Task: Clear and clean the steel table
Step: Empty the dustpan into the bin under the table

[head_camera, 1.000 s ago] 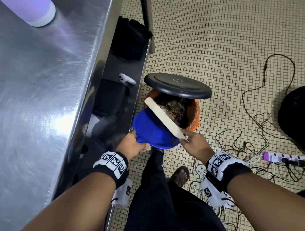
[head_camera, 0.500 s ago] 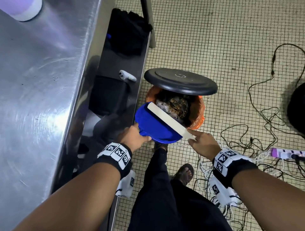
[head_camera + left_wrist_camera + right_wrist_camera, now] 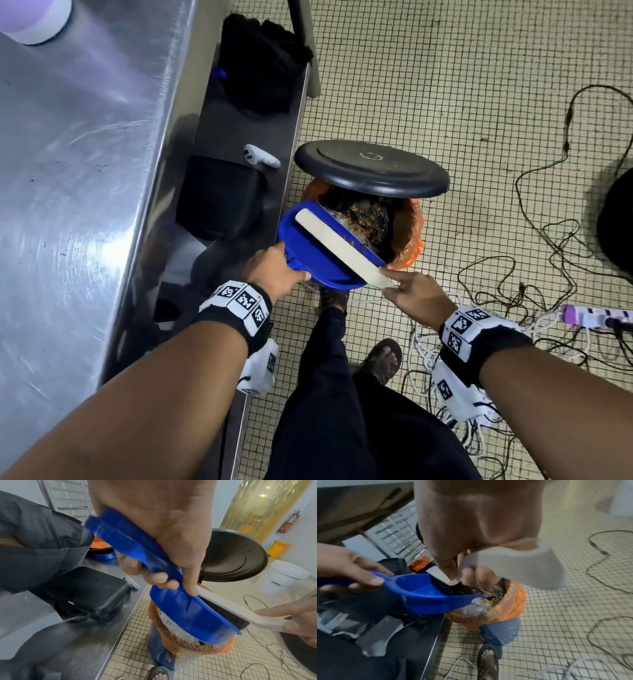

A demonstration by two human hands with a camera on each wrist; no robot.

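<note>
- Your left hand grips the blue plastic dustpan, tilted over the orange-lined bin.
- Your right hand clasps the white-handled brush, resting in the pan.

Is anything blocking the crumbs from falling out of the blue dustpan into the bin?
No. The bin lid is up, and the blue dustpan tips right over the open orange-lined bin. Only the brush lies across its mouth.
</note>
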